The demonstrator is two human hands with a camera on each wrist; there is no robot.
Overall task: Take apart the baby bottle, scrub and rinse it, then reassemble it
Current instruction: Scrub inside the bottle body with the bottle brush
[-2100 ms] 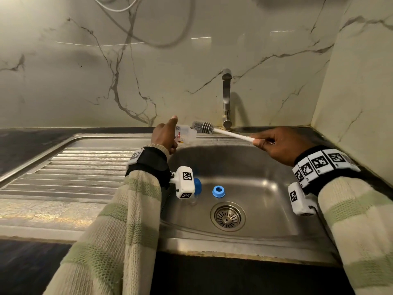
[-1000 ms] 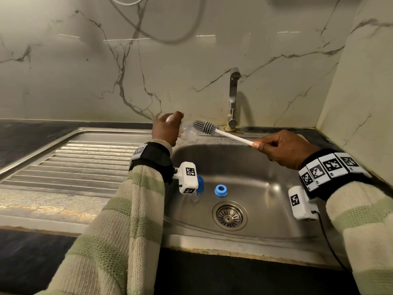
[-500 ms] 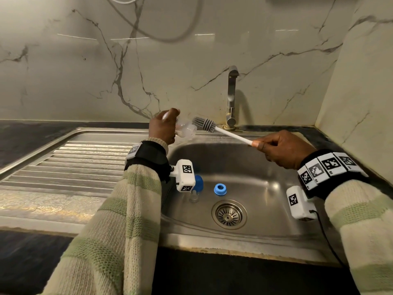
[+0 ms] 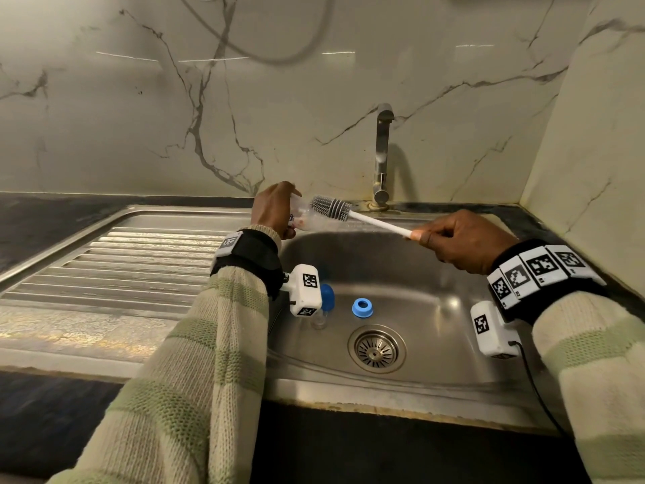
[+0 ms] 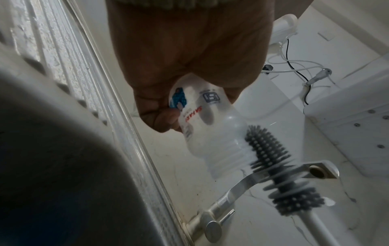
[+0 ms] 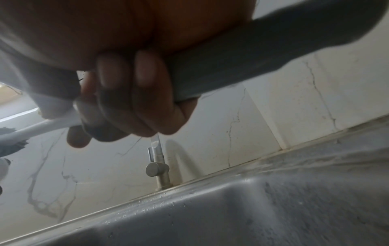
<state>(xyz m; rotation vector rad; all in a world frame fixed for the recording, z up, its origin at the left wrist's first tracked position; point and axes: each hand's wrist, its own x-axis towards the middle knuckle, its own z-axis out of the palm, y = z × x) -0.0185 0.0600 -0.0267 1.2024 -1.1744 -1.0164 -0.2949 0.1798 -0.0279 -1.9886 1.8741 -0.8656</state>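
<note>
My left hand [image 4: 274, 209] grips a clear baby bottle [image 4: 303, 218] by its base, held sideways above the sink's back left corner; the left wrist view shows the bottle [image 5: 207, 124] with a printed label and threaded neck. My right hand [image 4: 460, 241] grips the white handle of a bottle brush [image 4: 370, 220]. Its grey bristle head [image 4: 330, 207] lies against the outside of the bottle's neck, not inside it, as the brush head [image 5: 275, 168] shows from the wrist. A blue screw ring [image 4: 362, 307] and a blue cap [image 4: 327, 296] with a clear nipple [image 4: 319, 322] lie in the basin.
The steel sink [image 4: 436, 347] has a drain strainer [image 4: 376, 349] at its middle and a ribbed draining board [image 4: 115, 270] on the left. A tap [image 4: 382, 155] stands behind the basin, with no water visible. Marble walls close the back and right.
The bottle and brush stay together above the sink's back edge. The brush head has slid a little against the bottle's neck, and the right hand has shifted slightly.
</note>
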